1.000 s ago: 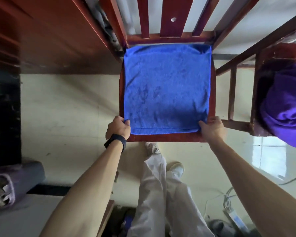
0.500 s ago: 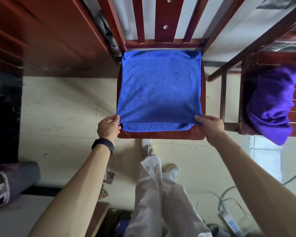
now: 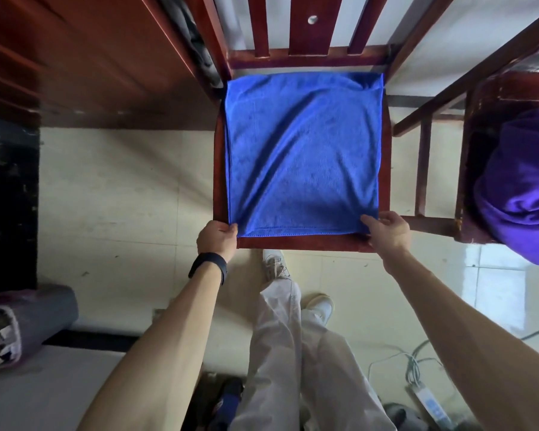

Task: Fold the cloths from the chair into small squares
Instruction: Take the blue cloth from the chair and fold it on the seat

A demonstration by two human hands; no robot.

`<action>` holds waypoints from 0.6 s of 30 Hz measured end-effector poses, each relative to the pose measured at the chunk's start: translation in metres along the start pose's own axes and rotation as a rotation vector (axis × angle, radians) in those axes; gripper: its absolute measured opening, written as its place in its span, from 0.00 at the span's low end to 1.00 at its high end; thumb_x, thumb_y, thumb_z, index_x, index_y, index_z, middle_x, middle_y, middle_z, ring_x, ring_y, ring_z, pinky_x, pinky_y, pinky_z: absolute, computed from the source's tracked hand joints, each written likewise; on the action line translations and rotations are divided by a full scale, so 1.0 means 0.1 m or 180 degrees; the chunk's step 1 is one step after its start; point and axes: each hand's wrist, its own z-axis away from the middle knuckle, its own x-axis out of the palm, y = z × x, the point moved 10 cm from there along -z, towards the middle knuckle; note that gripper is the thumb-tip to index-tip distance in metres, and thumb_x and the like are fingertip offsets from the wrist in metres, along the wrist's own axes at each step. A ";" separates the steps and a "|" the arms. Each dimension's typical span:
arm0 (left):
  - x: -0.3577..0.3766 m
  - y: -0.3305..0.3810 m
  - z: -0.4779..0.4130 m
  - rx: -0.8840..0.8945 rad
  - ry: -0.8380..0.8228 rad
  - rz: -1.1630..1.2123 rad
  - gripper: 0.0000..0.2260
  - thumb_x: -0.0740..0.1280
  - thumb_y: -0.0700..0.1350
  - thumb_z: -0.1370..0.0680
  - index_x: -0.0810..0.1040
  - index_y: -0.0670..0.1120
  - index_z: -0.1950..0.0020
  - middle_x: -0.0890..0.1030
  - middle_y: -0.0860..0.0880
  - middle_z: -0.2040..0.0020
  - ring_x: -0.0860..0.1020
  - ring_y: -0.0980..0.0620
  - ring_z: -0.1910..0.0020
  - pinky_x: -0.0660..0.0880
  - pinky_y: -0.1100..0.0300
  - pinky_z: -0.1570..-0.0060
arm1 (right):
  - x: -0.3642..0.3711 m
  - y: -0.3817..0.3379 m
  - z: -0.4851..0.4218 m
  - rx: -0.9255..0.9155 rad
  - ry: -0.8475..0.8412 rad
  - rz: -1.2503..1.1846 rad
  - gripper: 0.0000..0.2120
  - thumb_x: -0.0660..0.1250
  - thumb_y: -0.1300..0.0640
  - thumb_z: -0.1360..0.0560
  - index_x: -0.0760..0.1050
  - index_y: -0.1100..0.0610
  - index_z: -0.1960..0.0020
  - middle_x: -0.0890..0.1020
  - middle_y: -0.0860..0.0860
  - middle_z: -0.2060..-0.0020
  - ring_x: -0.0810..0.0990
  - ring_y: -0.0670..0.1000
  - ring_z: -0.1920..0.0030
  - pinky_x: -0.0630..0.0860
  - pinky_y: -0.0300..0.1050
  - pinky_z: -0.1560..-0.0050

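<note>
A blue cloth (image 3: 302,154) lies spread over the seat of a dark red wooden chair (image 3: 302,244), covering nearly all of it. Diagonal creases run across the cloth. My left hand (image 3: 217,236) pinches the cloth's near left corner. My right hand (image 3: 386,231) pinches the near right corner, thumb on top. A purple cloth (image 3: 523,194) lies bunched on a second wooden chair (image 3: 467,169) at the right.
A dark wooden cabinet (image 3: 75,57) stands at the left rear. A grey bin (image 3: 19,325) sits at the lower left. A power strip and cables (image 3: 427,396) lie on the tiled floor at the lower right. My legs and shoes are below the seat.
The two near corners have been lifted a little and the cloth pulled toward me, so diagonal creases now run across it. Both hands stay at the corners.
</note>
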 end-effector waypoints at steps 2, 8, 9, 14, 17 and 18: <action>-0.05 -0.06 0.03 -0.0139 0.0065 0.0411 0.09 0.64 0.51 0.21 0.76 0.46 0.57 0.81 0.47 0.57 0.78 0.43 0.54 0.74 0.54 0.51 | -0.06 0.06 0.05 0.0173 0.0023 -0.0463 0.10 0.75 0.52 0.31 0.75 0.53 0.58 0.80 0.51 0.62 0.79 0.56 0.61 0.80 0.56 0.49; -0.40 -0.09 0.20 -0.0232 -0.0048 0.1508 0.05 0.67 0.42 0.21 0.74 0.48 0.55 0.82 0.54 0.70 0.78 0.60 0.76 0.75 0.54 0.54 | -0.36 -0.06 0.41 0.0487 -0.0340 -0.1746 0.14 0.75 0.62 0.27 0.75 0.59 0.45 0.82 0.53 0.54 0.83 0.52 0.56 0.81 0.45 0.52; -0.49 -0.04 0.26 -0.0195 -0.0058 0.1601 0.07 0.66 0.39 0.21 0.73 0.50 0.56 0.80 0.56 0.75 0.76 0.63 0.79 0.75 0.54 0.54 | -0.41 -0.11 0.51 0.0490 -0.0444 -0.1809 0.14 0.74 0.62 0.26 0.76 0.60 0.43 0.83 0.54 0.51 0.84 0.53 0.54 0.82 0.45 0.52; -1.02 0.35 0.77 0.0239 -0.0046 0.1547 0.10 0.65 0.38 0.21 0.71 0.52 0.56 0.79 0.49 0.66 0.76 0.62 0.79 0.71 0.56 0.65 | -0.70 -0.24 1.01 0.0861 -0.0461 -0.1801 0.11 0.73 0.63 0.25 0.75 0.64 0.46 0.80 0.56 0.54 0.85 0.50 0.68 0.82 0.40 0.68; -1.37 0.51 1.07 0.0356 -0.0065 0.1539 0.04 0.67 0.44 0.22 0.74 0.52 0.54 0.82 0.51 0.70 0.80 0.53 0.73 0.74 0.55 0.59 | -0.92 -0.38 1.34 0.0856 -0.0514 -0.1621 0.09 0.72 0.60 0.24 0.76 0.61 0.47 0.78 0.54 0.57 0.82 0.45 0.74 0.79 0.37 0.73; -1.52 0.57 1.17 0.0409 -0.0063 0.1534 0.02 0.68 0.44 0.22 0.76 0.51 0.52 0.82 0.52 0.71 0.81 0.52 0.72 0.74 0.56 0.60 | -1.01 -0.44 1.44 0.0800 -0.0506 -0.1596 0.09 0.73 0.58 0.24 0.76 0.59 0.48 0.78 0.53 0.58 0.81 0.45 0.72 0.79 0.37 0.73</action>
